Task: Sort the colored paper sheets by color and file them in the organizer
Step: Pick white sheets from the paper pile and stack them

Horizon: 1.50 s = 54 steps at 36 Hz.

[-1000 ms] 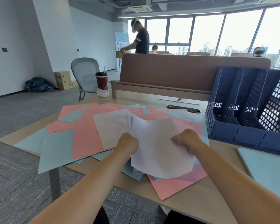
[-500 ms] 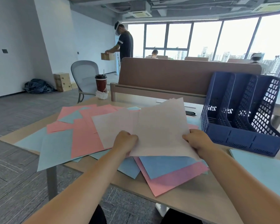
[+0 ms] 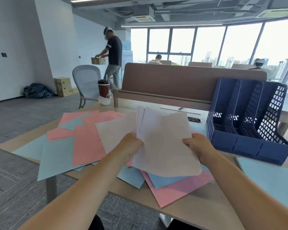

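The white sheets (image 3: 165,143) are standing up more than a moment ago, and they are bunching into a small stack. The left hand (image 3: 131,146) is gripping the stack's left edge. The right hand (image 3: 196,146) is gripping its right edge, with fingers curled round the paper. The stack is hanging above the pile, left of the blue organizer (image 3: 249,143). Its slots are looking empty, so I think nothing is filed yet. Pink sheets (image 3: 88,143) and blue sheets (image 3: 56,156) are lying mixed up on the table (image 3: 198,211). Another pale sheet (image 3: 113,135) is lying just left of the hands. Most of the job is waiting.
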Each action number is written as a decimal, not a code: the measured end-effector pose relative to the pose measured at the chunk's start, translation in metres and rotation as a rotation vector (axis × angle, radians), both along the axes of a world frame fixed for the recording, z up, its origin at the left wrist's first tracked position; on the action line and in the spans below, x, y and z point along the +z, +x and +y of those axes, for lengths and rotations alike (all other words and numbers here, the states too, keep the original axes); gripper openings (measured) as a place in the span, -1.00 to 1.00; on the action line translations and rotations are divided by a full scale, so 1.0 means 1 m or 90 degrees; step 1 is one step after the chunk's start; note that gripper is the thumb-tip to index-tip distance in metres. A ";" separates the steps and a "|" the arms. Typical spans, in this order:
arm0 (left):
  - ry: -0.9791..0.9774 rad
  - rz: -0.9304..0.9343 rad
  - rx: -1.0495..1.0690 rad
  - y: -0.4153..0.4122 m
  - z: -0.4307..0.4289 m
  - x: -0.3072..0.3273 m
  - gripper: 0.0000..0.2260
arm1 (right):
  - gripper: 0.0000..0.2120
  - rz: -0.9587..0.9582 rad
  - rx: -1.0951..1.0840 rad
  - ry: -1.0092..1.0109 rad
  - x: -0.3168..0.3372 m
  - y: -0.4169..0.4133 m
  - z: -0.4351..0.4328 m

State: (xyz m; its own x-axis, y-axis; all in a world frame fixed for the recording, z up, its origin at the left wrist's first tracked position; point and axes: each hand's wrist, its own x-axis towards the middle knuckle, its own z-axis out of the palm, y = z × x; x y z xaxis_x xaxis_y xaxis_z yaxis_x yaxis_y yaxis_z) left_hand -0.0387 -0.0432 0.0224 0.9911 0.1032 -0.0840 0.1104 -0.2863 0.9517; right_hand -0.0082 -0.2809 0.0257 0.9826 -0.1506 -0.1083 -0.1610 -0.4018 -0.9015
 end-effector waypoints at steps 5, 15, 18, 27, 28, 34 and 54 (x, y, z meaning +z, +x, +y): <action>0.165 -0.037 0.049 -0.001 0.003 -0.001 -0.76 | -0.94 -0.016 0.022 -0.049 -0.004 -0.001 0.004; 0.072 0.000 0.018 -0.005 0.004 -0.004 -0.68 | -0.84 -0.038 -0.002 -0.030 -0.004 -0.001 0.009; -0.003 0.018 0.025 -0.006 -0.003 -0.003 -0.71 | -0.80 -0.074 -0.029 -0.026 0.001 -0.004 0.003; -0.168 0.030 0.009 -0.015 -0.031 0.003 -0.76 | -0.76 -0.092 -0.083 0.060 0.017 -0.031 -0.032; -0.165 0.029 -0.006 -0.016 -0.034 0.004 -0.73 | -0.77 -0.089 -0.078 0.067 0.017 -0.034 -0.035; -0.147 -0.008 -0.044 -0.023 -0.046 0.014 -0.67 | -0.81 -0.113 -0.069 0.067 0.020 -0.045 -0.050; -0.036 -0.030 0.190 0.010 0.060 0.003 -0.90 | -0.81 -0.068 0.116 -0.140 0.005 0.037 0.075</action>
